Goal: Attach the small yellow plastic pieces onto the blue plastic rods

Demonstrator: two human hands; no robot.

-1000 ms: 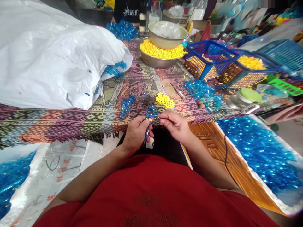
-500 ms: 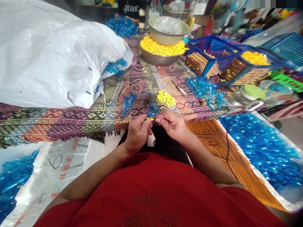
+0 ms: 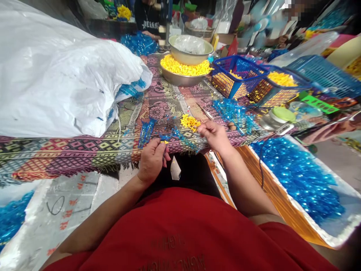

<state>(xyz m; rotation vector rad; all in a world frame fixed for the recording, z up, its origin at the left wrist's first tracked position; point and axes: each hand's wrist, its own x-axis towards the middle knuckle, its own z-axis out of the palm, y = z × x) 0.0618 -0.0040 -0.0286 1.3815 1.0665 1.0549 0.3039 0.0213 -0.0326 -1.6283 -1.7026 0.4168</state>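
Observation:
My left hand (image 3: 152, 162) is shut on one end of a blue plastic bead strand (image 3: 177, 136), close to a small yellow bead (image 3: 164, 142). The strand stretches right over the patterned cloth (image 3: 118, 148). My right hand (image 3: 214, 137) is above the strand's far end, its thumb and fingertips pinched together. Whether they hold something tiny is hidden. A small heap of yellow beads (image 3: 190, 122) lies just beyond the fingertips. Left of it, finished blue bead strips (image 3: 146, 132) rest on the cloth.
A large white plastic sack (image 3: 62, 82) fills the table's left side. At the back stand a steel bowl of yellow beads (image 3: 180, 73) and blue mesh baskets (image 3: 237, 77). A white foam box of blue strands (image 3: 299, 177) sits low on the right. A person (image 3: 146, 19) sits beyond the table.
My hands have moved apart, the right one going up and right. The blue piece now stretches out as a longer strand. The whole view has shifted slightly.

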